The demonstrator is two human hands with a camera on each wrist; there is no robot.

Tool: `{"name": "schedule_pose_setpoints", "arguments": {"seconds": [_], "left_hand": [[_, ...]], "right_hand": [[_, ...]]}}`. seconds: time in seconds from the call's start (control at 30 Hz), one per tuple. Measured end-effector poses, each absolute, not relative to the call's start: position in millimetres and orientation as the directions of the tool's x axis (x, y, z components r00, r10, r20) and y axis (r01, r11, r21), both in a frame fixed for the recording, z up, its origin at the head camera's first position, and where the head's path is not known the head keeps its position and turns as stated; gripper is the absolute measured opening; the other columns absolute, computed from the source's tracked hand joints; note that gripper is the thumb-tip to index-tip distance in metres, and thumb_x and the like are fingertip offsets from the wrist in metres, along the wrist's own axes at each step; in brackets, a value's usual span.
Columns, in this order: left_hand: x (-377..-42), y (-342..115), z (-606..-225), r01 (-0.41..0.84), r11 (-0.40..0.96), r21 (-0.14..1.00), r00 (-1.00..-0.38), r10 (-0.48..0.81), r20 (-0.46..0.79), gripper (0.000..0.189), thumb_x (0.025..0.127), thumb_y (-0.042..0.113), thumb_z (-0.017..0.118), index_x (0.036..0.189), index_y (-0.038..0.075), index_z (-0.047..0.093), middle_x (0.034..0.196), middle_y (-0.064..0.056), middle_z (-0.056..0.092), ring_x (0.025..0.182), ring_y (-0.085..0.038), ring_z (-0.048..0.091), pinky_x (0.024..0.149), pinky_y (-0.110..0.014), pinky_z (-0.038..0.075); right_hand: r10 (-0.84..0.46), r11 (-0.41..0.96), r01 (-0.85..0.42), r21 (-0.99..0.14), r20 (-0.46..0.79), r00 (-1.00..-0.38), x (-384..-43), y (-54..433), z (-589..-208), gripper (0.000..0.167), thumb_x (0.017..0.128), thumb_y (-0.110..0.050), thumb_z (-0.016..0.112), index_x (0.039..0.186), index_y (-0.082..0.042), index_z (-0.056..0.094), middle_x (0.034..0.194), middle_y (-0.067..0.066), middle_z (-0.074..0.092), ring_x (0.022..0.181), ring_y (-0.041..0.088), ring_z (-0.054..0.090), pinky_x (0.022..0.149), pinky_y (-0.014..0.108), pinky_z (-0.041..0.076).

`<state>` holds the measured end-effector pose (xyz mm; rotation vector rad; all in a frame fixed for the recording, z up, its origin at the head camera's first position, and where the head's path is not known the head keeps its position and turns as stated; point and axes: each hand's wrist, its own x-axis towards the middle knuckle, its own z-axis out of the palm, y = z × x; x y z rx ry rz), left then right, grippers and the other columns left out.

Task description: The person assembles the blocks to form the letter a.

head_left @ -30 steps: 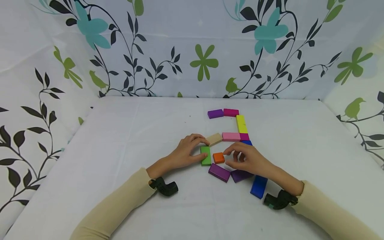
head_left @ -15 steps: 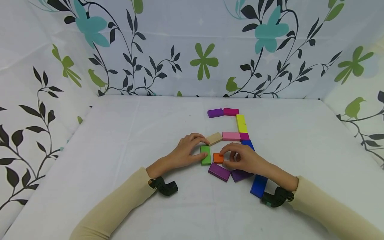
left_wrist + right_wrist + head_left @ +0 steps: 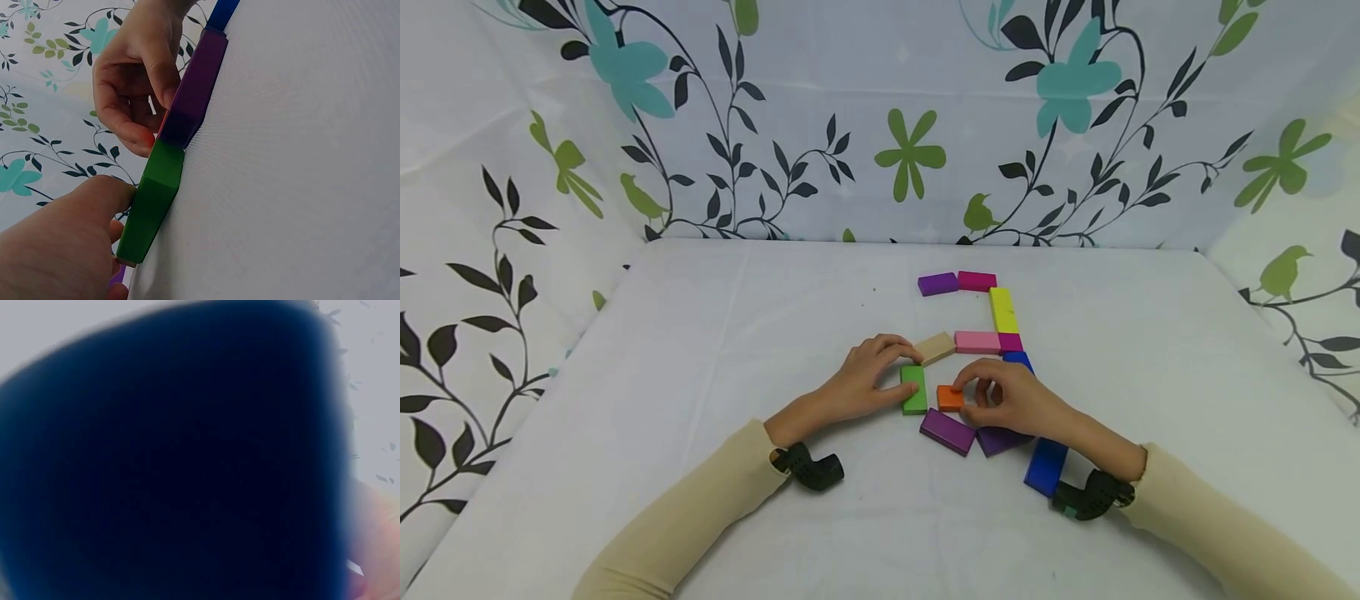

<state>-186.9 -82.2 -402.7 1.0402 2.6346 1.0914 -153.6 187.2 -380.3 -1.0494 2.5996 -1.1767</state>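
Observation:
My right hand (image 3: 1018, 398) pinches the small orange block (image 3: 950, 398) between thumb and index finger at its right side. In the left wrist view the right fingertips are partly hidden behind a purple block (image 3: 192, 87). My left hand (image 3: 871, 379) touches the green block (image 3: 914, 390), its thumb on the block's right part and its fingers near the far end, beside a tan block (image 3: 936, 348). The green block lies left of the orange one, with a gap between. A dark blue block fills most of the right wrist view, blurred and very close to that camera.
Several blocks lie in a bent line: violet (image 3: 937, 284), magenta (image 3: 977, 281), yellow (image 3: 1003, 310), pink (image 3: 977, 342) and blue (image 3: 1046, 467). Two purple blocks sit nearer me, one partly under the right hand. A patterned cloth (image 3: 820, 83) hangs behind the white table (image 3: 737, 333).
My right hand has moved left to the orange block and taken hold of it. The orange block has shifted slightly right, away from the green one. The left hand stays put.

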Motion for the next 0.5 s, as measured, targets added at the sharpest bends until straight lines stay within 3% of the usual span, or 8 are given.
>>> {"name": "schedule_pose_setpoints", "arguments": {"seconds": [0.23, 0.5], "left_hand": [[-187.0, -82.3, -403.4, 0.564, 0.501, 0.656, -0.756, 0.633, 0.167, 0.036, 0.094, 0.028, 0.065, 0.128, 0.017, 0.059, 0.140, -0.009, 0.044, 0.131, -0.028, 0.037, 0.104, -0.053, 0.027], [-187.2, -82.0, -403.0, 0.559, 0.504, 0.659, -0.759, 0.632, 0.160, 0.036, 0.094, 0.028, 0.065, 0.128, 0.017, 0.059, 0.141, -0.009, 0.043, 0.131, -0.028, 0.037, 0.104, -0.052, 0.027]], "right_hand": [[-0.617, 0.472, -0.543, -0.695, 0.180, -0.767, -153.1, 190.5, -380.1, 0.025, 0.083, -0.008, 0.076, 0.107, -0.007, 0.066, 0.093, 0.002, 0.063, 0.073, 0.014, 0.057, 0.063, 0.023, 0.048], [-0.602, 0.437, -0.591, -0.678, 0.268, -0.752, -150.8, 200.2, -382.5, 0.025, 0.082, -0.002, 0.075, 0.105, -0.006, 0.066, 0.095, 0.004, 0.065, 0.073, 0.015, 0.057, 0.058, 0.022, 0.046]]}}
